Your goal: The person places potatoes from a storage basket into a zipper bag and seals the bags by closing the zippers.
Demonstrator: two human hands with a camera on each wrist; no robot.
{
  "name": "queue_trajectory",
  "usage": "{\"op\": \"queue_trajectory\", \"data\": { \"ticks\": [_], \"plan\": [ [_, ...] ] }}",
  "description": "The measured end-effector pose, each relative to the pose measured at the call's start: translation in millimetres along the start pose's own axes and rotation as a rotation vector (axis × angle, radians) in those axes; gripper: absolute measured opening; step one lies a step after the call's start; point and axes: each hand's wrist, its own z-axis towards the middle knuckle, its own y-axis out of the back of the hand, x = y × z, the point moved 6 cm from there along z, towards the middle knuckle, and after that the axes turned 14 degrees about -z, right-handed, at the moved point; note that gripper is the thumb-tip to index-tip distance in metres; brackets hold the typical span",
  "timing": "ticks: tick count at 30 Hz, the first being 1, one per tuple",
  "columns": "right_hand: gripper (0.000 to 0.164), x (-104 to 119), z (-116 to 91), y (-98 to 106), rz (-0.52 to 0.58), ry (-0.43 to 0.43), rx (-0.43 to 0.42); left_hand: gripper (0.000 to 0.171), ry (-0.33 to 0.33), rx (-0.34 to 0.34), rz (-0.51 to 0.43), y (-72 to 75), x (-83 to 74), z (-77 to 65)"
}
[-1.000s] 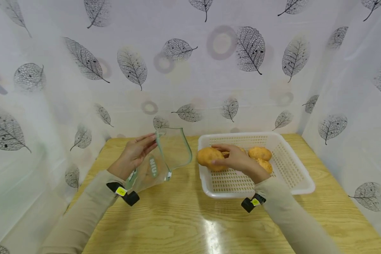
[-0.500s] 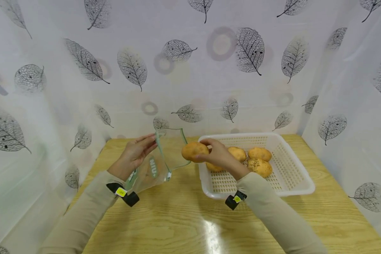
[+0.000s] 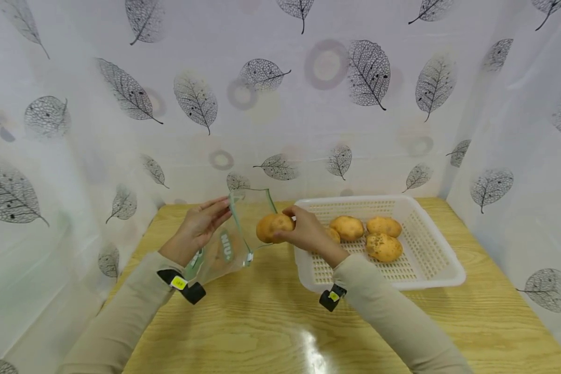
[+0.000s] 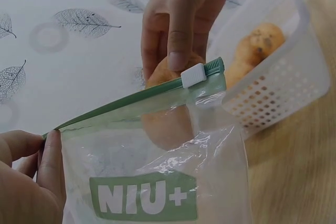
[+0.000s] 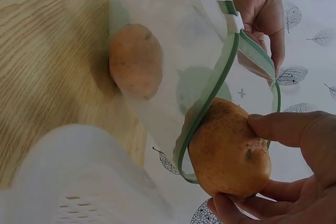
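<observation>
My left hand (image 3: 198, 228) pinches the green-edged rim of a clear zip bag (image 4: 142, 161) printed "NIU+", keeping its mouth spread. My right hand (image 3: 310, 231) grips a potato (image 5: 231, 150) between thumb and fingers at the bag's mouth. In the right wrist view part of that potato is past the green rim, inside the opening. Another potato (image 5: 136, 61) lies low inside the bag, seen through the plastic. The white slider (image 4: 193, 75) sits near one end of the zip.
A white plastic basket (image 3: 432, 254) stands on the wooden table (image 3: 243, 327) to the right, holding several potatoes (image 3: 384, 247). Its near-left wall is close under my right forearm. A leaf-printed curtain (image 3: 280, 130) hangs behind and at both sides.
My right hand has lifted the potato out of the basket and carried it left to the bag's mouth. My left hand and the bag have stayed nearly still.
</observation>
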Motion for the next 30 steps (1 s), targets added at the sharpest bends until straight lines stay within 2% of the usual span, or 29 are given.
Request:
{"op": "queue_trajectory", "data": {
  "ticks": [12, 20, 30],
  "plan": [
    [0.060, -1, 0, -4, -0.054, 0.030, -0.034, 0.021, -0.002, -0.007, -0.004, -0.5, -2.3, -0.3],
    [0.058, -6, -1, -5, 0.011, 0.034, -0.014, 0.022, -0.001, 0.004, 0.001, -0.8, -2.5, -1.0],
    [0.055, -25, -7, 7, 0.000, 0.003, 0.014, 0.024, -0.017, 0.021, -0.040, -2.0, -8.8, -3.5]
  ]
}}
